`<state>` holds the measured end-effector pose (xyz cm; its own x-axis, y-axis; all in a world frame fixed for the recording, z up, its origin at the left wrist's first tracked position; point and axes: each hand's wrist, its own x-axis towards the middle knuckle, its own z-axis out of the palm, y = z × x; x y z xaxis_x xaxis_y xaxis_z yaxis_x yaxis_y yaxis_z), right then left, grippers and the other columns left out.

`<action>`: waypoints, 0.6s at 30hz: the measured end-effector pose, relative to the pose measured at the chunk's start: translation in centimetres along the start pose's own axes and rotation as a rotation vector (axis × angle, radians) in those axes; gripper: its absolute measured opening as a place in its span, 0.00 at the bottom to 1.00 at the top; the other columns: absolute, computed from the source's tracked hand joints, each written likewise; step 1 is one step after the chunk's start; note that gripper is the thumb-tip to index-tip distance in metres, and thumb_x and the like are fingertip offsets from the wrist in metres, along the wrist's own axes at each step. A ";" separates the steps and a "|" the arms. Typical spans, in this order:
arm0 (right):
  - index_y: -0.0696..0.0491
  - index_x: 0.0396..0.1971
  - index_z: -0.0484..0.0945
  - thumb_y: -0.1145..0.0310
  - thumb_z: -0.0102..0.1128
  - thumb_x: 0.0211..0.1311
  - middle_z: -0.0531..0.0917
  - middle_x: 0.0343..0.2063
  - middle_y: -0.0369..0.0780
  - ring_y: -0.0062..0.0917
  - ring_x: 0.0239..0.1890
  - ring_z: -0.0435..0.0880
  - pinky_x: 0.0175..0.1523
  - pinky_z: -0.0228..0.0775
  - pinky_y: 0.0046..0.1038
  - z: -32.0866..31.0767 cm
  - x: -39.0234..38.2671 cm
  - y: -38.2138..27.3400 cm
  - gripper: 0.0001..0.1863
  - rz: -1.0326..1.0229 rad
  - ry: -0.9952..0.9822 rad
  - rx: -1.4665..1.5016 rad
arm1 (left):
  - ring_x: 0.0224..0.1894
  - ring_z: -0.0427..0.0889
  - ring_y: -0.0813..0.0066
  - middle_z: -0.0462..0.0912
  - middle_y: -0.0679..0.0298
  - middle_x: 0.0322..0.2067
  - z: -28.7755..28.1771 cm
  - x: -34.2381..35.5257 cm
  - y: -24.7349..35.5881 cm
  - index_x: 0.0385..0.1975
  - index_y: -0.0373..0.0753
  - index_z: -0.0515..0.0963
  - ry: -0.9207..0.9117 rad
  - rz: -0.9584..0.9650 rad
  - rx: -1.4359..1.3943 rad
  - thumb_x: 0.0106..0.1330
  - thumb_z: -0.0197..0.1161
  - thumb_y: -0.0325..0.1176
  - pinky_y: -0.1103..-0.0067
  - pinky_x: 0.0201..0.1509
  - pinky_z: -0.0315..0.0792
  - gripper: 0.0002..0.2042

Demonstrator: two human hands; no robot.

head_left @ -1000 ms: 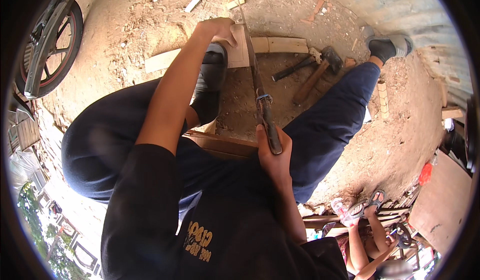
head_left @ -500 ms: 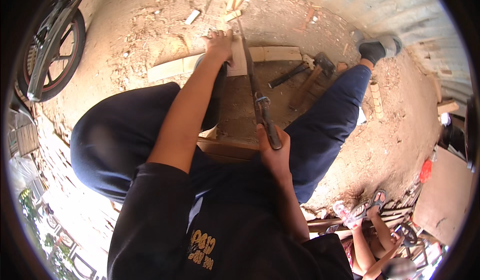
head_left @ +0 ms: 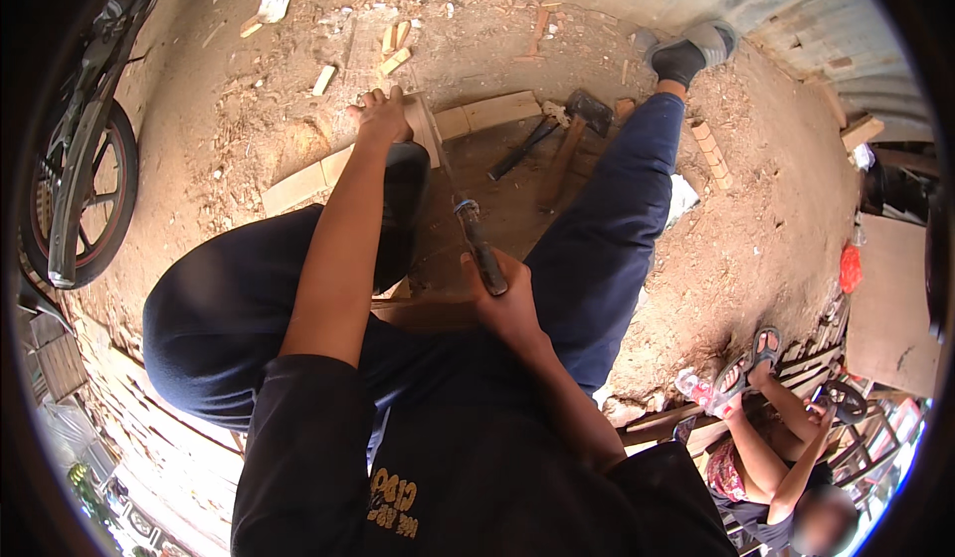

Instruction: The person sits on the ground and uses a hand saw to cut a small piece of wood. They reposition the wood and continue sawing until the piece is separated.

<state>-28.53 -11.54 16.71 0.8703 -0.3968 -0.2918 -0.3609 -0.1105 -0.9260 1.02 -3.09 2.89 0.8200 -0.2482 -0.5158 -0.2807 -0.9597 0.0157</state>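
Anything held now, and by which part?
Right hand holds a long-bladed tool by its dark handle. Left hand is at the wooden board; grip unclear.

Hammer and right leg obstruct right of the saw; open dirt lies left of the left hand

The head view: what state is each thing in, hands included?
Left hand: fingers spread, at the small board's left edge.
Right hand: closed around the long-bladed tool's handle.
Long-bladed tool: held, blade pointing away along the small board.
Small board: partly covered by the left hand.
Hammer: lying on the ground, unheld.
Black-handled tool: lying beside the hammer.
Motorcycle wheel: upright.
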 end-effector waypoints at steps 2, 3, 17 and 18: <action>0.59 0.20 0.70 0.67 0.57 0.63 0.65 0.13 0.33 0.12 0.20 0.61 0.24 0.57 0.25 -0.1 0.0 -0.3 0.14 0.044 -0.011 -0.019 | 0.65 0.58 0.51 0.63 0.50 0.60 0.0 0.0 -0.2 0.61 0.44 0.59 -0.017 0.015 -0.030 0.47 0.64 0.36 0.42 0.62 0.49 0.37; 0.59 0.20 0.70 0.67 0.57 0.63 0.65 0.13 0.33 0.13 0.19 0.61 0.24 0.57 0.25 -0.2 0.1 -0.4 0.14 0.066 -0.018 -0.030 | 0.65 0.58 0.51 0.63 0.49 0.60 0.1 0.1 0.0 0.61 0.44 0.59 -0.026 0.021 -0.048 0.47 0.63 0.35 0.42 0.62 0.48 0.36; 0.60 0.21 0.71 0.68 0.57 0.62 0.67 0.12 0.35 0.14 0.18 0.63 0.24 0.59 0.26 0.1 0.7 -1.8 0.13 0.068 -0.028 -0.026 | 0.57 0.71 0.48 0.73 0.43 0.53 -0.2 3.3 -3.2 0.57 0.34 0.64 -0.091 0.156 -0.198 0.41 0.77 0.45 0.62 0.59 0.67 0.43; 0.60 0.21 0.71 0.68 0.57 0.62 0.68 0.12 0.36 0.14 0.18 0.64 0.24 0.59 0.26 0.0 0.7 -1.8 0.13 0.074 -0.024 -0.024 | 0.58 0.71 0.48 0.73 0.44 0.53 -0.2 3.1 -2.7 0.57 0.34 0.65 -0.086 0.155 -0.178 0.41 0.77 0.45 0.63 0.59 0.67 0.43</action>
<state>-27.29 -11.58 18.14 0.8486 -0.3826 -0.3654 -0.4325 -0.1037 -0.8957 4.40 -1.28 1.39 0.7265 -0.3899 -0.5659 -0.3015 -0.9208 0.2475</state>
